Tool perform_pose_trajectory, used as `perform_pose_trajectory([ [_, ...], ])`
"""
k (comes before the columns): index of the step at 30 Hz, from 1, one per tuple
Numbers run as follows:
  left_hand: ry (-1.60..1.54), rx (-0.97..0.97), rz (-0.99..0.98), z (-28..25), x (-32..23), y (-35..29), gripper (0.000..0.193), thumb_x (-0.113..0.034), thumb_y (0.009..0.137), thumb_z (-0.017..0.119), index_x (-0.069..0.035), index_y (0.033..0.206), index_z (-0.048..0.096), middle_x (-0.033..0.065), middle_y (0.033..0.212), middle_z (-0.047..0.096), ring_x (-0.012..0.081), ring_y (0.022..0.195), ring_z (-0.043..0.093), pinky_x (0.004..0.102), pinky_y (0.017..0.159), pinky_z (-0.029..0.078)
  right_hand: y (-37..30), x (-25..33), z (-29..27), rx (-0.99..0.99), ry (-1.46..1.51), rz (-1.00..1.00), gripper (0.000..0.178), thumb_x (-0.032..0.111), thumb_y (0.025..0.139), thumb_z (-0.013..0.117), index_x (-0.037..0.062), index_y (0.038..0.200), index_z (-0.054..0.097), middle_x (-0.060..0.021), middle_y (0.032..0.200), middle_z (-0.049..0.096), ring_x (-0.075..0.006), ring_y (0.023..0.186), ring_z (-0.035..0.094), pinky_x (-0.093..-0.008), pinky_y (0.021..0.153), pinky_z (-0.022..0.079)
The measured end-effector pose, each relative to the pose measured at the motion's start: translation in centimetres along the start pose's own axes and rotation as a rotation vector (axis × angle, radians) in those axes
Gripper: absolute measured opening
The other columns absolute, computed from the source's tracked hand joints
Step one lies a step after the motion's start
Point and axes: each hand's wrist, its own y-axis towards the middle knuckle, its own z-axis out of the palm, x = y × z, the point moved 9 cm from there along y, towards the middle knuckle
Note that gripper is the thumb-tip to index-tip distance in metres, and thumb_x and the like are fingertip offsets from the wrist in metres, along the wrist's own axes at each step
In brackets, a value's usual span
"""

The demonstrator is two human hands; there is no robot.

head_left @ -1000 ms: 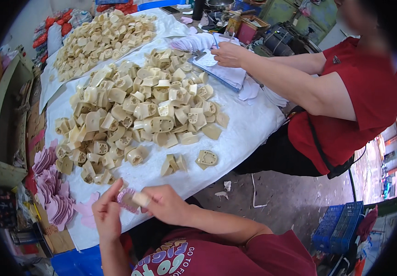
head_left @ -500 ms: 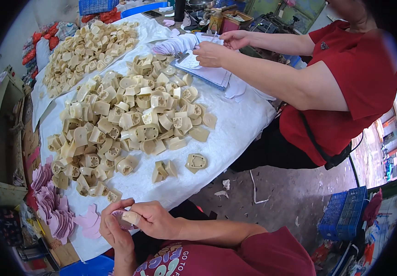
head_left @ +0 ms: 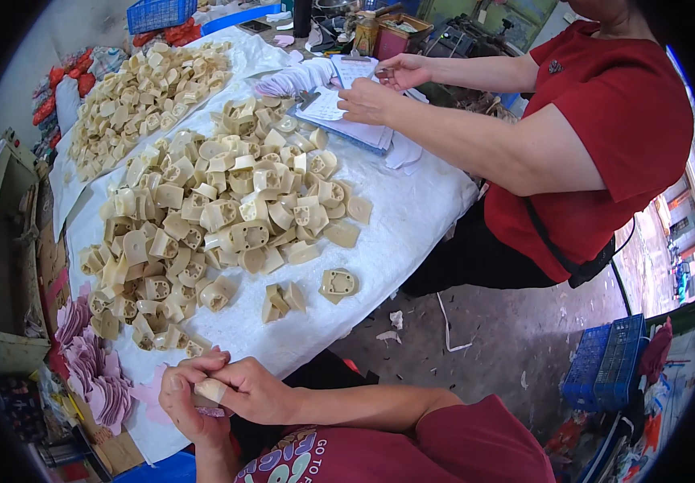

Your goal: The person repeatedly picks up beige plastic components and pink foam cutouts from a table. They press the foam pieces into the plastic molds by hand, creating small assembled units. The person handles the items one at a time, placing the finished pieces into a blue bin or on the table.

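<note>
- Nearest, the maroon shirt [head_left: 347,451] carries printed lettering in pale and coloured letters across the chest.
- The left hand [head_left: 189,400] and right hand [head_left: 257,394] meet beside the table edge, both grasping a small pink piece [head_left: 211,411], mostly hidden between them; a beige patch covers the right thumb, perhaps a wrapping.
- By the left hand, pink cut sheets [head_left: 102,382] lie overlapping at the table's left side; I can make out no print on them.
- On the white cover [head_left: 327,326], a few loose beige parts [head_left: 339,283] lie apart from a large heap [head_left: 202,213] of similar ones.
- Beyond, a co-worker in red [head_left: 605,121] has both hands at a clipboard [head_left: 339,117] whose papers bear writing too small to read.
- Farther back are a second beige heap [head_left: 150,105] and a blue basket [head_left: 160,14].
</note>
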Motion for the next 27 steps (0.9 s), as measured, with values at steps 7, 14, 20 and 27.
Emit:
perform_pose_trajectory([
  [7,-0.254,-0.193,-0.058,0.2,0.5,0.0,0.029,-0.029,0.097,0.042,-0.003,0.090,0.051,0.0187,0.090,0.063,0.0339,0.090,0.062,0.0500,0.093,0.044,0.8,0.9,0.1,-0.056,-0.062,-0.062,0.022,0.015,0.091,0.055,-0.0048,0.084,0.064,-0.0077,0.067,0.063,-0.0086,0.065,0.055,-0.0289,0.059,0.046],
  [14,-0.243,-0.290,-0.117,-2.5,0.6,0.3,0.024,-0.026,0.098,0.043,-0.004,0.090,0.051,0.0117,0.084,0.060,0.0274,0.084,0.060,0.0437,0.084,0.047,1.6,-2.1,2.1,0.129,0.137,0.353,0.030,0.026,0.095,0.053,-0.0004,0.088,0.066,-0.0014,0.064,0.059,-0.0073,0.057,0.054,-0.0243,0.052,0.044],
  [20,-0.353,-0.315,-0.068,-9.2,-1.0,-0.3,0.023,-0.027,0.097,0.048,-0.008,0.084,0.046,0.0031,0.070,0.042,0.0129,0.061,0.045,0.0282,0.056,0.041,-0.2,-4.3,-0.8,0.126,0.180,0.453,0.031,0.033,0.098,0.050,0.0064,0.103,0.065,0.0006,0.072,0.059,-0.0038,0.052,0.050,-0.0196,0.047,0.042],
  [27,0.063,-0.471,-0.158,-29.8,-2.3,-13.4,0.022,-0.025,0.097,0.050,-0.006,0.105,0.057,0.0052,0.080,0.053,0.0158,0.066,0.053,0.0282,0.061,0.046,-1.3,-0.1,-8.0,-0.071,0.031,0.391,0.025,0.022,0.097,0.053,0.0066,0.113,0.065,0.0002,0.076,0.061,-0.0039,0.057,0.051,-0.0187,0.053,0.044],
])
